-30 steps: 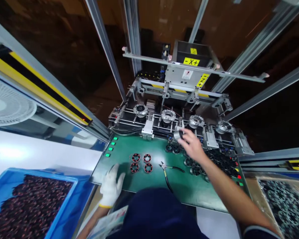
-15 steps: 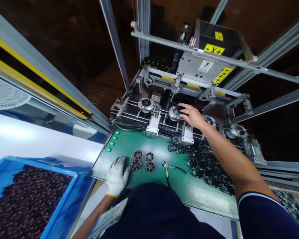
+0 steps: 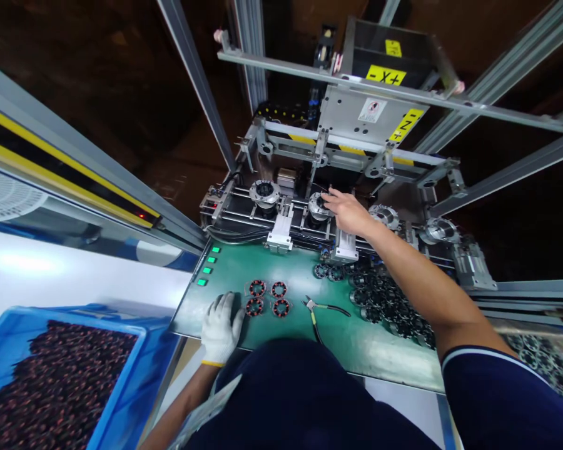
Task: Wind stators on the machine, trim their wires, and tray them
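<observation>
My left hand [image 3: 221, 328], in a white knitted glove, lies flat on the green bench top [image 3: 304, 350] with its fingers stretched out. Right of it sit several stator rings wound with reddish copper wire [image 3: 280, 307]. My bare right hand [image 3: 349, 212] reaches to the second round metal fixture [image 3: 317, 214] of the machine. Its fingers are bent close together over a black stator core in that fixture, which they partly hide. Yellow-and-black handled cutting pliers [image 3: 311, 305] lie open on the bench. Several black stator cores [image 3: 380, 297] are heaped below my right forearm.
Another fixture [image 3: 264, 194] stands to the left, and more fixtures [image 3: 438, 230] to the right. A metal crossbar [image 3: 347, 81] spans above. Green lit buttons [image 3: 207, 270] line the bench's left edge. A blue bin [image 3: 138, 350] of wound stators is at lower left.
My right hand has shifted, and its fingers have drawn closer together over the fixture. The view has moved slightly. My left hand stays on the bench.
</observation>
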`<state>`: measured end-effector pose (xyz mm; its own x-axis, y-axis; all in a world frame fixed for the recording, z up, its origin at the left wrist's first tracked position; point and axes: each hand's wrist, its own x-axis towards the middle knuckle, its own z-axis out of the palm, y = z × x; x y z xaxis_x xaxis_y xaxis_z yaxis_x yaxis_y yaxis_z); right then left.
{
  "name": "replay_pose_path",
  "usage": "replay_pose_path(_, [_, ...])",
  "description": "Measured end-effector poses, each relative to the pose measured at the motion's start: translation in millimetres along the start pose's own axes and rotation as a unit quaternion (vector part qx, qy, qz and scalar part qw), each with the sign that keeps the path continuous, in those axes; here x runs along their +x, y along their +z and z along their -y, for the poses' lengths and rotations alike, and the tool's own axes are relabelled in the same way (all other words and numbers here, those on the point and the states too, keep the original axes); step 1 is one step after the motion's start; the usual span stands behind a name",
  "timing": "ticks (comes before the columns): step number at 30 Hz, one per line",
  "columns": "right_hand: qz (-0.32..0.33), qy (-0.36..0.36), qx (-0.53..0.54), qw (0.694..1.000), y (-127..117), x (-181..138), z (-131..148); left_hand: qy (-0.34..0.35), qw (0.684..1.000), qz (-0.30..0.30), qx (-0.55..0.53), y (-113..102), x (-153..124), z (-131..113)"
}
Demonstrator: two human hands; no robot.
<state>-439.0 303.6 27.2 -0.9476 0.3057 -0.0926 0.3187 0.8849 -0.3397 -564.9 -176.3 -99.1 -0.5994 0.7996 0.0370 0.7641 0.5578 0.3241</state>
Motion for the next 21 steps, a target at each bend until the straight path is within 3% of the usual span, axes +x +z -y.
replay_pose_path(4, [-0.026,0.035,0.010,0.999,8.3,-4.6,13.1,-0.009,1.000,0.019,-0.003,-4.5,3.4,-2.5])
replay_pose_path(7, [-0.100,0.054,0.053,0.992,31.8,-33.8,50.8,-0.014,0.999,0.035,0.001,-7.8,4.4,-5.5])
replay_pose_path(9, [-0.175,0.047,0.117,0.977,59.5,-72.1,94.2,-0.015,0.999,0.042,0.002,-9.4,5.0,-7.7])
replay_pose_path(12, [-0.172,0.046,0.131,0.975,109.1,-146.6,160.0,-0.011,0.999,0.048,-0.002,-11.5,6.5,-10.1])
replay_pose_path(14, [-0.171,0.064,0.130,0.975,136.5,-196.3,180.8,-0.005,0.999,0.050,-0.005,-13.1,7.9,-10.8])
replay_pose_path(17, [-0.195,0.153,0.110,0.963,155.0,-253.0,164.9,0.003,0.999,0.052,-0.005,-15.0,9.7,-10.7])
replay_pose_path(21, [-0.215,0.273,0.087,0.934,152.1,-282.8,109.0,0.014,0.998,0.061,-0.001,-15.7,11.7,-9.9])
